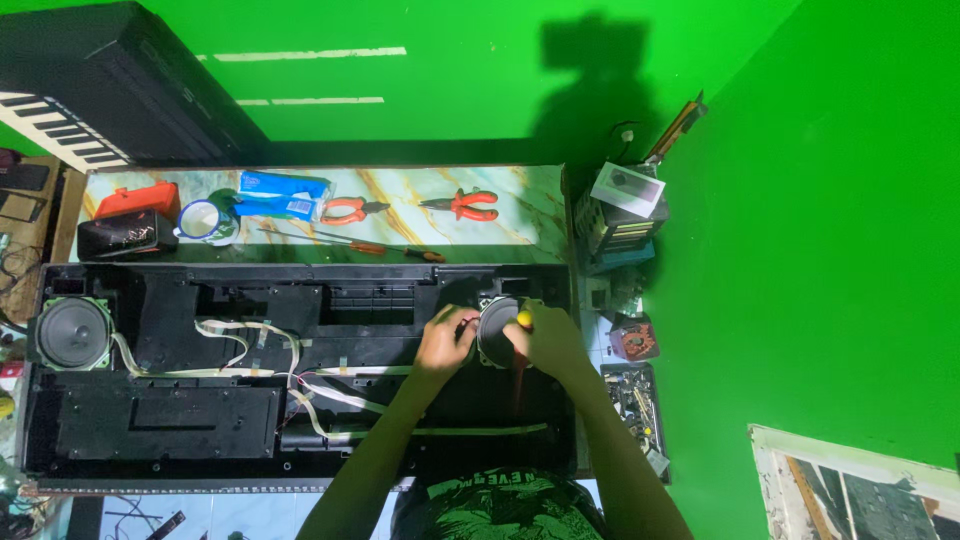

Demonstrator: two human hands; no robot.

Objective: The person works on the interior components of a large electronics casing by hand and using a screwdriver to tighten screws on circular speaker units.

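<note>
An opened black keyboard case (200,410) lies flat in front of me, showing ribbon cables (260,345) and a round speaker (72,333) at its left end. At its right end, my left hand (445,340) grips the rim of a second round speaker (495,330). My right hand (550,335) holds a screwdriver with a yellow and red handle (522,345), its tip against that speaker.
Behind the case, a marble-patterned shelf (520,200) carries two orange-handled pliers (465,204), a screwdriver (380,248), a mug (203,220), a blue packet (280,195) and an orange box (138,200). Another keyboard (70,120) leans at the back left. Boxes and small parts (630,380) crowd the right side.
</note>
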